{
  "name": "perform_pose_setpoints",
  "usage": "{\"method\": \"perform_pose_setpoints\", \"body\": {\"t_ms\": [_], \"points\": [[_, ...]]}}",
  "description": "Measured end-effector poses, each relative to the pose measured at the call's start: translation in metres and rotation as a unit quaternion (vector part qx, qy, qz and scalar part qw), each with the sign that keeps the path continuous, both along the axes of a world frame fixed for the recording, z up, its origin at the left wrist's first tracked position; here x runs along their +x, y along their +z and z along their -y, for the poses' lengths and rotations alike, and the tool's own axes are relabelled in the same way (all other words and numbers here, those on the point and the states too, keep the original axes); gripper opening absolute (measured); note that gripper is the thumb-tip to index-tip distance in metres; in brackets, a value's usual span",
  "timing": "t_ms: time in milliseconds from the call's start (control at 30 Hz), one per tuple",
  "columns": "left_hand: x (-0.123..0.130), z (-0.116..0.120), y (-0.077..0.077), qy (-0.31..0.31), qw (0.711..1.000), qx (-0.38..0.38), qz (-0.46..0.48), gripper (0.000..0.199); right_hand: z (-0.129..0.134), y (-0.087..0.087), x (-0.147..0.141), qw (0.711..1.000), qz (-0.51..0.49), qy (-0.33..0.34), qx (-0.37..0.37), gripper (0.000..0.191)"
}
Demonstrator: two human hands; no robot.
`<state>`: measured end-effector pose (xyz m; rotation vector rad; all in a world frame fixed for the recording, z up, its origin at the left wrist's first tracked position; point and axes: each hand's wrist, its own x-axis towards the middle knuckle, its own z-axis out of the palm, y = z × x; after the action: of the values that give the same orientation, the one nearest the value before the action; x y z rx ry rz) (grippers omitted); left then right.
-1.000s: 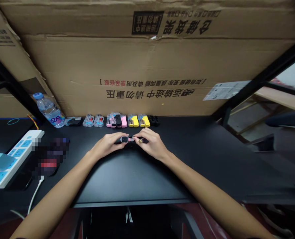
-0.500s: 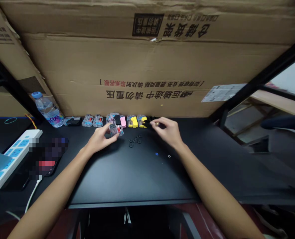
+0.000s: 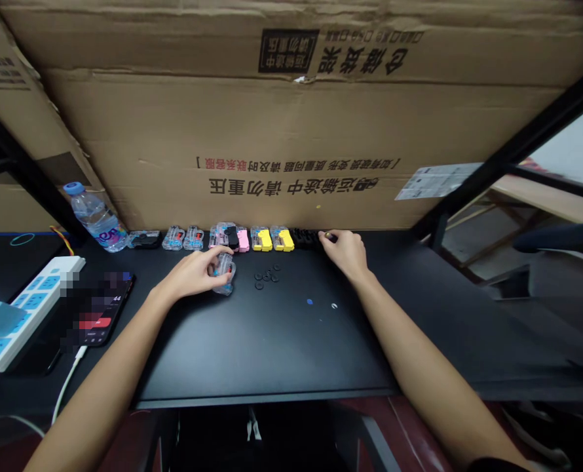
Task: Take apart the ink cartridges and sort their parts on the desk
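My left hand [image 3: 198,272] is closed around a clear plastic case [image 3: 225,278] with blue and red parts inside, tilted just above or on the black table; I cannot tell which. At the back, by the foot of the cardboard, my right hand [image 3: 348,254] pinches a small dark piece with a gold-coloured spot [image 3: 329,235]; its kind is not clear. Beside those fingertips lie several black parts [image 3: 303,237]. To their left stand two clear cases with yellow parts [image 3: 283,240], then a pink part [image 3: 243,240] and more clear cases [image 3: 173,238].
Several black rings [image 3: 266,277] lie mid-table, with a blue bit [image 3: 310,301] and a white bit [image 3: 334,305] to their right. At the left are a water bottle [image 3: 97,219], a power strip [image 3: 38,295] and a phone [image 3: 112,314] on a cable. Cardboard [image 3: 291,124] walls the back.
My right hand has moved right along the back row, uncovering the yellow-parted case and black parts. My left hand has lowered and turned the clear case toward me.
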<state>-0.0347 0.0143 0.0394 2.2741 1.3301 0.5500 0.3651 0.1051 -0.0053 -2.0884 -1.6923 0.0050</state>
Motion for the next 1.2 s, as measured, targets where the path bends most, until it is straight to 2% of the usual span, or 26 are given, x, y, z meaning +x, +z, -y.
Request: {"method": "perform_pose_setpoints", "body": {"t_ms": [133,233,367,533,767,967,1067,1133,1200], "points": [[-0.021,-0.004,0.013,0.051,0.992,-0.04,-0.107,0.047,0.01,0.008,0.003,0.998,0.019,0.013,-0.05,0.048],[-0.034,-0.006,0.015,0.115,0.975,-0.064,-0.178,0.05,0.016,0.013,-0.002,0.995,0.031,0.028,-0.088,0.047],[-0.046,-0.007,0.017,0.195,0.946,-0.083,-0.245,0.055,0.015,0.012,-0.01,0.994,0.031,0.044,-0.091,0.049],[-0.062,-0.008,0.019,0.26,0.919,-0.062,-0.29,0.056,0.013,0.01,-0.008,0.995,0.008,0.042,-0.088,0.057],[-0.085,-0.017,0.011,0.32,0.898,-0.078,-0.291,0.054,0.024,0.025,-0.011,0.999,-0.014,0.018,-0.04,0.052],[-0.088,-0.014,0.009,0.34,0.901,-0.038,-0.267,0.039,0.03,0.03,-0.02,0.999,-0.029,0.037,0.014,0.045],[-0.081,-0.013,0.005,0.341,0.913,0.031,-0.223,0.032,0.035,0.036,-0.028,0.996,-0.034,0.053,0.062,0.039],[-0.069,-0.014,-0.001,0.32,0.927,0.087,-0.174,0.031,0.04,0.039,-0.037,0.993,-0.037,0.07,0.093,0.036],[-0.049,-0.016,-0.01,0.265,0.945,0.131,-0.14,0.034,0.045,0.04,-0.048,0.988,-0.044,0.101,0.108,0.033]]}}
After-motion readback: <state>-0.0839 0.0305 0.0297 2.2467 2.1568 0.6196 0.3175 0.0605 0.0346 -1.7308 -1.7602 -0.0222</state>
